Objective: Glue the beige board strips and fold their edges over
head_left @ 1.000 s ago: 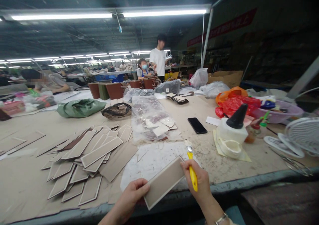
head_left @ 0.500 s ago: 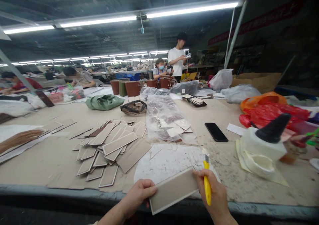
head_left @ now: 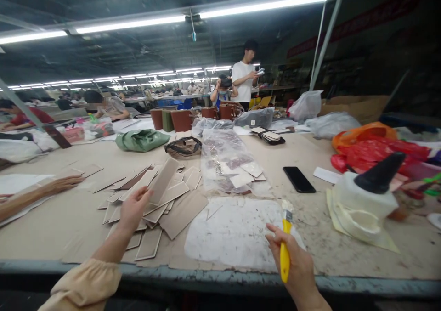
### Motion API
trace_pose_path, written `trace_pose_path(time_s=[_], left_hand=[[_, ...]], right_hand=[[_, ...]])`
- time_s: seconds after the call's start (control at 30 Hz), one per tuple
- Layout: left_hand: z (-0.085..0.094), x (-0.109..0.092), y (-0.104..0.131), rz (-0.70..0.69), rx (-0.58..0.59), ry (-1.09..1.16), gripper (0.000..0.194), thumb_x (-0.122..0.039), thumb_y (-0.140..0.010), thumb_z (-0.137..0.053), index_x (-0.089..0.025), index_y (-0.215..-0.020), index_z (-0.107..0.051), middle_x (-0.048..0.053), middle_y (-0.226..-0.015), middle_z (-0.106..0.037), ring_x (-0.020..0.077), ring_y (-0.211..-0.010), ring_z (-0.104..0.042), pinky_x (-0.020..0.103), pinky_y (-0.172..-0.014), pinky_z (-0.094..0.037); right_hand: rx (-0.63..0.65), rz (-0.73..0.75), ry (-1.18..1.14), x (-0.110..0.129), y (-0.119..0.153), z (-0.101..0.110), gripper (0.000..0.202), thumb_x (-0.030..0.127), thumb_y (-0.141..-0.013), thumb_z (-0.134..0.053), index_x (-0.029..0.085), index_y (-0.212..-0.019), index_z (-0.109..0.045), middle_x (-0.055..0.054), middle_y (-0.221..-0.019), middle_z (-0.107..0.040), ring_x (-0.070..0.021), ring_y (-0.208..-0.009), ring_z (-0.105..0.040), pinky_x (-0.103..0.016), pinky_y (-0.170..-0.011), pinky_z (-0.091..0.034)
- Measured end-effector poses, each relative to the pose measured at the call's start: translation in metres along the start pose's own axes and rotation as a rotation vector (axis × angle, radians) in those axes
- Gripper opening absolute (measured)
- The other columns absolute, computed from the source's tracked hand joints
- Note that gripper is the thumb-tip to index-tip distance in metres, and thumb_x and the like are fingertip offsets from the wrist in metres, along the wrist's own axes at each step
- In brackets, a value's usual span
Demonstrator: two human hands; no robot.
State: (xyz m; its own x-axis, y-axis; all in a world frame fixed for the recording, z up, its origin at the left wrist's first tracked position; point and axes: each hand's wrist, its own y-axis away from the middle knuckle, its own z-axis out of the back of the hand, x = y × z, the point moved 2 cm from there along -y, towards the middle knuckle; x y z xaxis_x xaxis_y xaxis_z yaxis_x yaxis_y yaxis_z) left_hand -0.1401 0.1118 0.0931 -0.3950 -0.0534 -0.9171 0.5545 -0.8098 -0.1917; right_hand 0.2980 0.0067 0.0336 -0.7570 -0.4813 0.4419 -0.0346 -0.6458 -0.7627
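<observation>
- While the left hand (head_left: 135,206) pinches the near end of a beige rectangular panel (head_left: 164,178), that panel's tilted up over the messy panel pile (head_left: 182,214), left of the white sheet (head_left: 237,237) (head view).
- Right hand (head_left: 292,260)'s half open, index finger out, yellow-handled paintbrush (head_left: 285,253) held at the sheet's right end.
- Black smartphone (head_left: 299,179)'s behind the sheet, rightish; white squeeze bottle (head_left: 370,205)'s farther right.

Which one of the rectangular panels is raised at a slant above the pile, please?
The beige panel in the left hand: it stands tilted, while the piled panels lie overlapping on the table.
</observation>
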Motion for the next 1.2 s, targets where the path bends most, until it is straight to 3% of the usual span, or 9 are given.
trace_pose_path(time_s=[0.1,0.23,0.37,0.47,0.57,0.73,0.97,1.07,1.2], left_hand=[[-0.012,-0.012,-0.005,-0.31,-0.057,-0.327,0.048,-0.047,-0.073,-0.06,-0.014,-0.107,-0.062,0.012,-0.11,-0.061,0.0281,-0.102,-0.055,0.036,-0.08,-0.048],[-0.083,-0.02,0.045,-0.557,0.484,-0.413,0.028,-0.037,-0.085,-0.048,-0.018,-0.083,-0.069,0.006,-0.08,-0.069,0.0207,-0.075,-0.064,0.031,-0.071,-0.05],[-0.169,-0.026,0.101,-0.715,0.813,-0.421,0.016,-0.024,-0.081,-0.058,-0.021,-0.087,-0.072,0.003,-0.089,-0.072,0.0178,-0.083,-0.066,0.026,-0.078,-0.051],[-0.223,-0.031,0.117,-0.791,0.858,-0.469,0.022,-0.015,-0.079,-0.057,-0.017,-0.097,-0.07,0.009,-0.106,-0.069,0.0218,-0.099,-0.063,0.031,-0.09,-0.049],[-0.259,-0.036,0.114,-0.838,0.801,-0.542,0.035,-0.005,-0.077,-0.052,-0.011,-0.11,-0.063,0.016,-0.125,-0.058,0.026,-0.115,-0.054,0.037,-0.101,-0.042],[-0.286,-0.046,0.097,-0.88,0.654,-0.647,0.048,-0.005,-0.078,-0.051,-0.01,-0.125,-0.048,0.019,-0.139,-0.04,0.0291,-0.131,-0.036,0.043,-0.109,-0.03],[-0.306,-0.065,0.071,-0.828,0.468,-0.79,0.038,-0.013,-0.079,-0.06,-0.012,-0.115,-0.05,0.018,-0.119,-0.048,0.0318,-0.114,-0.046,0.047,-0.096,-0.039],[-0.314,-0.067,0.059,-0.848,0.478,-0.837,0.038,-0.011,-0.082,-0.055,-0.016,-0.119,-0.052,0.016,-0.121,-0.047,0.0293,-0.112,-0.047,0.043,-0.093,-0.041],[-0.317,-0.06,0.05,-0.881,0.592,-0.89,0.019,-0.012,-0.086,-0.049,-0.016,-0.095,-0.066,0.012,-0.102,-0.058,0.0251,-0.102,-0.054,0.036,-0.088,-0.045]], right_hand=[[-0.016,0.013,0.014,0.003,-0.003,0.002,0.009,0.024,-0.09,-0.058,0.021,-0.093,-0.05,-0.009,-0.103,-0.072,-0.0158,-0.081,-0.071,-0.025,-0.071,-0.057],[-0.006,0.02,0.016,0.004,-0.005,0.003,0.009,0.022,-0.089,-0.058,0.02,-0.092,-0.05,-0.01,-0.104,-0.071,-0.0162,-0.084,-0.071,-0.025,-0.072,-0.057],[0.022,0.007,0.001,0.004,-0.005,0.004,0.006,0.022,-0.09,-0.056,0.021,-0.091,-0.05,-0.011,-0.106,-0.071,-0.0167,-0.087,-0.071,-0.026,-0.074,-0.057],[0.01,-0.003,0.01,0.003,-0.004,0.006,0.005,0.021,-0.09,-0.055,0.021,-0.091,-0.05,-0.01,-0.106,-0.071,-0.0172,-0.087,-0.071,-0.027,-0.075,-0.057],[0.007,-0.004,0.005,0.001,-0.005,0.01,0.006,0.019,-0.09,-0.055,0.021,-0.094,-0.051,-0.011,-0.106,-0.07,-0.0177,-0.09,-0.07,-0.027,-0.076,-0.057],[-0.005,0.005,-0.01,-0.001,-0.006,0.015,0.009,0.014,-0.088,-0.056,0.02,-0.094,-0.052,-0.012,-0.108,-0.069,-0.0174,-0.095,-0.068,-0.028,-0.079,-0.055],[0.014,-0.031,-0.077,-0.004,-0.005,0.014,0.014,0.009,-0.087,-0.056,0.019,-0.095,-0.052,-0.012,-0.111,-0.068,-0.0175,-0.101,-0.066,-0.028,-0.083,-0.053],[0.029,-0.048,-0.093,-0.005,-0.004,0.015,0.014,0.009,-0.087,-0.056,0.019,-0.094,-0.052,-0.012,-0.111,-0.067,-0.0176,-0.101,-0.065,-0.028,-0.083,-0.053],[0.025,-0.043,-0.089,-0.004,-0.006,0.018,0.014,0.01,-0.087,-0.056,0.019,-0.097,-0.053,-0.012,-0.112,-0.067,-0.0181,-0.102,-0.065,-0.028,-0.084,-0.052]])
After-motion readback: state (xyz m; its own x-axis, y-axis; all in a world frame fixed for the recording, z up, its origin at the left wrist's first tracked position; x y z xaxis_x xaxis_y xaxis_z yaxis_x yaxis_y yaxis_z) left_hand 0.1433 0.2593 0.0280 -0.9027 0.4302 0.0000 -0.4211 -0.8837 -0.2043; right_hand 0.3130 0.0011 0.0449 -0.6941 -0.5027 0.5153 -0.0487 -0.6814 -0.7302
